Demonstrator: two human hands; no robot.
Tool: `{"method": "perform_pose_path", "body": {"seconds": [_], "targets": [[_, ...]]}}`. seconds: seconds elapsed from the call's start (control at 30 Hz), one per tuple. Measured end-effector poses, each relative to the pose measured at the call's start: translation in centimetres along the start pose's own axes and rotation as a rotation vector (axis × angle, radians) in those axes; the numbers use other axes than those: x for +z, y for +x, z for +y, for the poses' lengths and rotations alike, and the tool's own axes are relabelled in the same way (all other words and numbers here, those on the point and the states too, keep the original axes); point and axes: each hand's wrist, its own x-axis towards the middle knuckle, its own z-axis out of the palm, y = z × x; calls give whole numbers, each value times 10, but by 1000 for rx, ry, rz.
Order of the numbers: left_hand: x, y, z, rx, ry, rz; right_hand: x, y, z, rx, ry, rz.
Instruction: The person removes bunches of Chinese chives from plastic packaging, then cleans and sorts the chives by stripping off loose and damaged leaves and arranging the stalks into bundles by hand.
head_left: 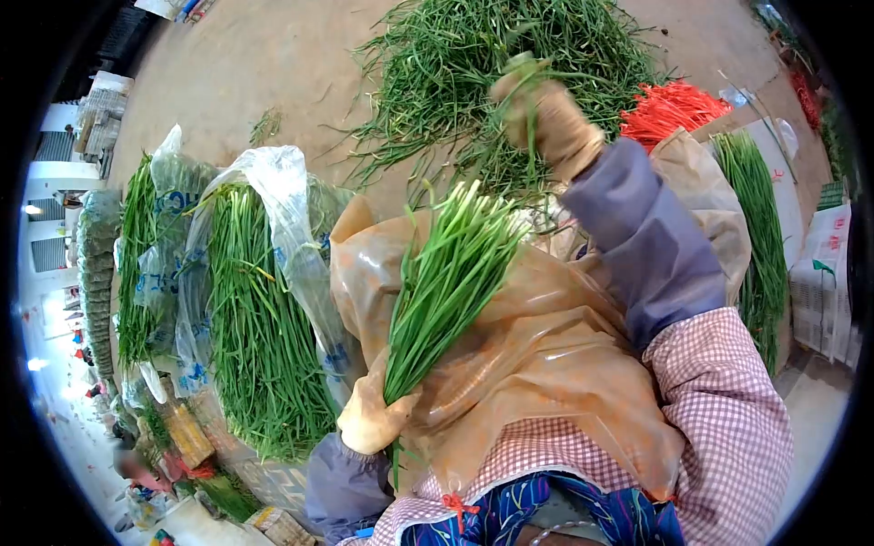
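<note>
At frame centre, a bunch of green stalks [446, 291] leans, clasped by the gloved left hand [375, 414]. Toward the top, the blurred right hand [546, 123], its grip unclear, overlaps a heap of greens [446, 64] on brown floor [273, 73]; white wall [64, 171] shows far left.

Bare floor [255, 73] gives a passage between the loose pile [510, 45] and the bagged bundles [264, 328]; a small scrap of greens [266, 126] lies in it. Left grip [375, 414]: bagged bundles hem in its outer side; held bunch [446, 282] stands ahead. Right grip [542, 118]: pile crowds it; red strips [674, 111] obstruct rightward. Plastic sheet [537, 364] fills space between arms.
</note>
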Motion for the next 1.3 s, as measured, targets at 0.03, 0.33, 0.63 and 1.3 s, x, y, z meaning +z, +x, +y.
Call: {"method": "perform_pose_path", "body": {"seconds": [0.03, 0.33, 0.63, 1.3], "targets": [[1, -2, 1, -7, 0, 7, -29, 0, -9, -48, 3, 192], [12, 1, 15, -63, 67, 53, 71, -103, -23, -393, -1258, -137], [14, -10, 4, 200, 436, 246, -13, -69, 13, -108, -618, 337], [-10, 4, 1, 380, 803, 563, 137, -89, 14, 9, 58, 69]]}}
